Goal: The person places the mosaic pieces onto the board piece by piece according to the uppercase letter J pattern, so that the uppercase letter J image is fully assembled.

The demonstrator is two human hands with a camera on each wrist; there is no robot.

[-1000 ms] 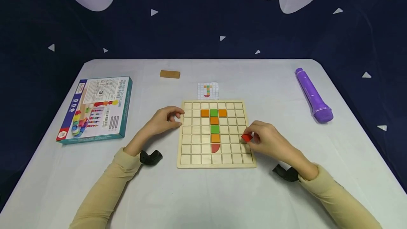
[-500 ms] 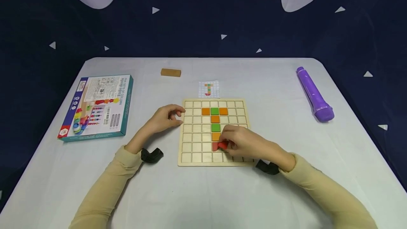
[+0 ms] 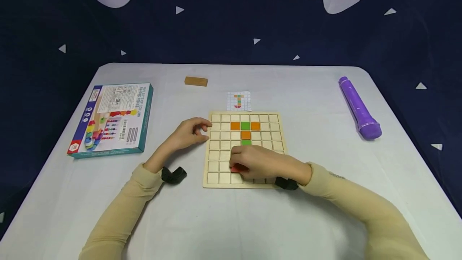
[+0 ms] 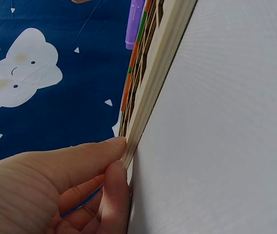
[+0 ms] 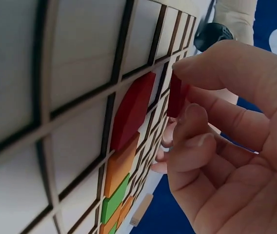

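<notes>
A wooden grid board [image 3: 213, 185] lies on the table. Orange square tiles [image 3: 235, 126] and green square tiles [image 3: 245, 126] sit in its cells. In the right wrist view a red quarter-round tile [image 5: 134, 109] sits in a cell beside an orange tile [image 5: 121, 165]. My right hand [image 3: 258, 161] is over the lower middle of the board and pinches another red tile [image 5: 176, 95] between thumb and fingers, just above the cells. My left hand [image 3: 187, 133] touches the board's left edge with its fingertips; the left wrist view shows the thumb [image 4: 111, 142] at that edge.
Behind the board lies a printed pattern card [image 3: 239, 101]. A brown wooden block [image 3: 196, 81] lies farther back. At left is a toy box [image 3: 112, 119], at right a purple microphone-shaped object [image 3: 360, 109]. Black straps [image 3: 174, 175] hang at both wrists.
My right hand has moved left from the board's right edge to the lower middle, carrying the red tile over the placed red one. The left hand stays at the edge.
</notes>
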